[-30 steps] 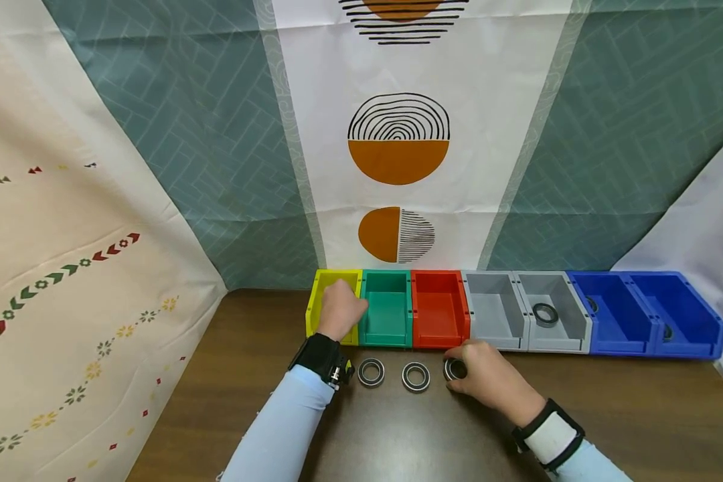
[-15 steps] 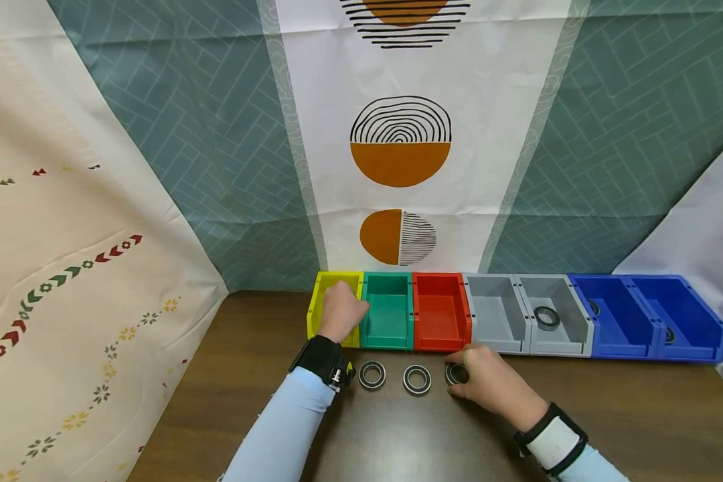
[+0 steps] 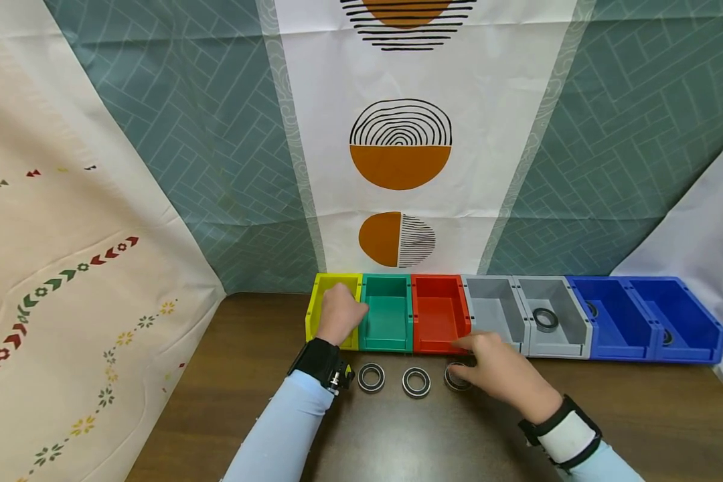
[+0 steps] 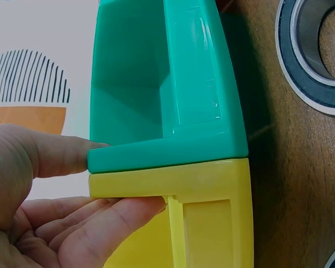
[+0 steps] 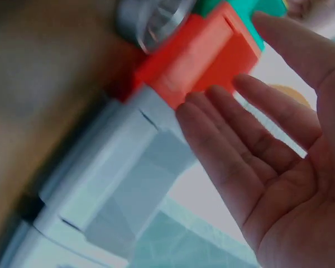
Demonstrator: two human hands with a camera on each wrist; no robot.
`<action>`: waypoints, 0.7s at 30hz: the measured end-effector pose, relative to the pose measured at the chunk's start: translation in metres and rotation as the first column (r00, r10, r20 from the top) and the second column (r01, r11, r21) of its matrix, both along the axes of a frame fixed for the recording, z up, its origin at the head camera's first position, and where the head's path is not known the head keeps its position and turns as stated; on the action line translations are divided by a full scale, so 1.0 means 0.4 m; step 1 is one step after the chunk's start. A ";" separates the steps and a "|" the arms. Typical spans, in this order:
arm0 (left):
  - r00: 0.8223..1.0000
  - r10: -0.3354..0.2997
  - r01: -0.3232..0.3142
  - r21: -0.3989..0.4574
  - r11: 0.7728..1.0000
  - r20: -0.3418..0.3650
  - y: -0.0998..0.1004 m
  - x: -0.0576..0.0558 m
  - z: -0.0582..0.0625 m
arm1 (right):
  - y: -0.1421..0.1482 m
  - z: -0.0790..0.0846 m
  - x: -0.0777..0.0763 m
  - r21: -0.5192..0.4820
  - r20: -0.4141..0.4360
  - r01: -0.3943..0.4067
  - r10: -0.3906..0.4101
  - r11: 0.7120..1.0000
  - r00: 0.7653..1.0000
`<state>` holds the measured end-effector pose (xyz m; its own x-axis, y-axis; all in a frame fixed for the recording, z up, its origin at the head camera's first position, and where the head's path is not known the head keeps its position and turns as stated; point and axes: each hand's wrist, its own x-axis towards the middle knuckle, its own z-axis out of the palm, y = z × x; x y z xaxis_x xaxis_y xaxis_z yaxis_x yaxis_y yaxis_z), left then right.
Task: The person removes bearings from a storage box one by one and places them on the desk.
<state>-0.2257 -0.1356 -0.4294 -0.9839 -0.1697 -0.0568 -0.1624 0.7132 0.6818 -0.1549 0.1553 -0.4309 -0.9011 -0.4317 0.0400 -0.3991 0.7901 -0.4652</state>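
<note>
My left hand (image 3: 340, 314) pinches the adjoining side walls of the yellow bin (image 4: 212, 178) and the green bin (image 4: 173, 148). In the left wrist view its thumb lies inside the green wall, its fingers inside the yellow one. My right hand (image 3: 509, 376) hovers by the front of the red bin (image 3: 440, 325), fingers spread and holding nothing. Partly under those fingers, a ball bearing (image 3: 448, 381) lies on the table. Two more bearings lie to its left, a middle bearing (image 3: 416, 393) and a left bearing (image 3: 371, 389).
Two grey bins (image 3: 497, 308) and two blue bins (image 3: 687, 348) continue the row rightward. One bearing (image 3: 545, 320) lies in the right grey bin, and each blue bin holds a partly seen ring. A patterned cloth (image 3: 265, 201) hangs behind. The wooden table (image 3: 247, 375) extends in front.
My right hand has let go of the rightmost table bearing; its fingers have spread and lifted slightly up and right. The left hand keeps its grip in place.
</note>
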 end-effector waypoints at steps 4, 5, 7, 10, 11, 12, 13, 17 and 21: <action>1.000 -0.001 0.001 0.007 1.000 -0.005 -0.001 0.001 -0.002 | 0.023 0.041 -0.019 -0.042 -0.143 0.033 -0.038 0.999 0.989; 1.000 0.000 0.000 0.007 1.000 -0.004 -0.002 0.000 -0.003 | 0.030 0.050 -0.024 -0.056 -0.179 0.047 -0.057 0.997 0.982; 1.000 0.003 -0.003 0.005 1.000 -0.001 -0.003 0.000 -0.004 | 0.045 0.067 -0.033 -0.085 -0.252 0.084 -0.103 0.993 0.962; 1.000 0.002 -0.003 0.007 1.000 0.007 -0.005 -0.001 -0.005 | 0.070 0.089 -0.045 -0.144 -0.364 0.131 -0.176 0.981 0.915; 1.000 0.000 0.000 0.008 1.000 0.006 -0.005 -0.001 -0.005 | 0.078 0.095 -0.050 -0.164 -0.400 0.142 -0.197 0.976 0.895; 1.000 -0.001 0.001 0.011 1.000 0.005 -0.005 -0.001 -0.005 | 0.087 0.101 -0.054 -0.183 -0.434 0.149 -0.216 0.972 0.875; 1.000 -0.004 0.004 0.014 1.000 0.004 -0.005 -0.001 -0.005 | 0.096 0.106 -0.057 -0.200 -0.459 0.157 -0.234 0.967 0.857; 1.000 -0.008 0.008 0.015 1.000 -0.005 -0.005 -0.002 -0.007 | 0.135 0.112 -0.075 -0.255 -0.495 0.194 -0.300 0.947 0.815; 1.000 -0.005 0.005 0.011 1.000 -0.005 -0.005 -0.001 -0.005 | 0.172 0.102 -0.092 -0.277 -0.477 0.235 -0.345 0.932 0.808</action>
<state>-0.2262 -0.1377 -0.4316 -0.9849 -0.1644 -0.0533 -0.1553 0.7067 0.6903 -0.1918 0.2240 -0.3901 -0.8081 -0.0863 0.5826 -0.3885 0.8217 -0.4170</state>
